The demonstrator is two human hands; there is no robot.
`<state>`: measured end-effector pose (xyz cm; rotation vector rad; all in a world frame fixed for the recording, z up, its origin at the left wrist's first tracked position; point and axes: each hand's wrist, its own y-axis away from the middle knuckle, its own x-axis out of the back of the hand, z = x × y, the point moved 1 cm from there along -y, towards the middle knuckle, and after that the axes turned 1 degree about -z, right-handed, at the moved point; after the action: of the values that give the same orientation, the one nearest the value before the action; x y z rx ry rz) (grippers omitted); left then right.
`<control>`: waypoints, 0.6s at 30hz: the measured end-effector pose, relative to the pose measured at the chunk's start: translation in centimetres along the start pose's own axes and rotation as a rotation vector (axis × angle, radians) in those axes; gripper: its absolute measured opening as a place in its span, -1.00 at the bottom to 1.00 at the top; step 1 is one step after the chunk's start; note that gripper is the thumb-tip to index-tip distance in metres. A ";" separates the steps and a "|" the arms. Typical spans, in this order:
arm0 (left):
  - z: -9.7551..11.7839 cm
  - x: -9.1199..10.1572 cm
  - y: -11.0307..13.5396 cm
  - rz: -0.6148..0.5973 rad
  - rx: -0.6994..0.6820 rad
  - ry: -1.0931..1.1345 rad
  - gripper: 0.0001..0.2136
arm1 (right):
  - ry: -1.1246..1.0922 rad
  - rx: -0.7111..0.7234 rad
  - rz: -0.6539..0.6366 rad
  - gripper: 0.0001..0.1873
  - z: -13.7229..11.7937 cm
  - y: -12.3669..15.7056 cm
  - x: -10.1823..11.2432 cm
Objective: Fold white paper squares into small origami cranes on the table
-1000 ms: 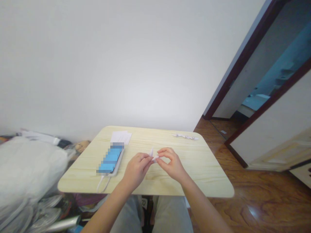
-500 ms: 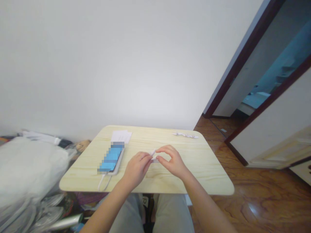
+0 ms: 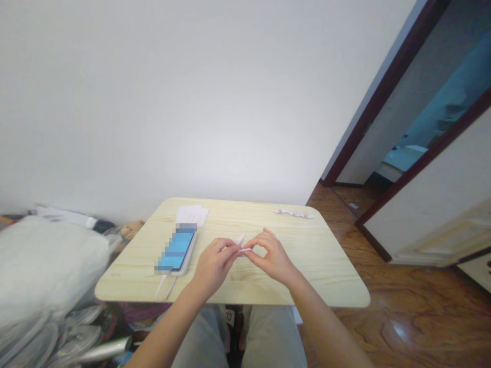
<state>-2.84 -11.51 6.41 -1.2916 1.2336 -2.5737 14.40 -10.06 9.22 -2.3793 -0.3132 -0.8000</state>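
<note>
Two characters that look like "CL" stand on a small pale patch [image 3: 229,317] of a dark item [image 3: 234,355] below the near edge of the counter [image 3: 326,281], between the person's legs [image 3: 272,337]. Blocky blurring masks any writing on the phone screen [image 3: 176,249]; marks on the white sheets [image 3: 187,214] are too faint to read.

The small folded piece [image 3: 240,239], the flat sheets [image 3: 192,215] and the crimped row of folds [image 3: 293,213] all look like thin, matt white paper, set off by the smooth, pale wood-grain tabletop [image 3: 307,266]. The charging cable [image 3: 158,289] appears to be smooth white plastic, and the trousers [image 3: 272,337] are soft, matt grey cloth. The wall [image 3: 230,102] is matt and smooth, while the brown wood-patterned floor [image 3: 387,294] has a glossy, light-reflecting finish.
</note>
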 end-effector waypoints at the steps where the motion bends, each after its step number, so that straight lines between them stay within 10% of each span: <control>1: -0.1 0.0 0.0 0.013 -0.007 0.001 -0.86 | -0.005 0.002 0.000 -0.95 0.0 0.0 0.0; 18: 0.1 -0.1 0.3 0.157 0.044 0.175 -0.91 | -0.015 -0.004 0.018 -0.94 -0.6 0.1 0.3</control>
<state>-2.81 -11.75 6.24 -0.9381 1.2403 -2.6289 14.44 -10.45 9.76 -2.3890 -0.2966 -0.7761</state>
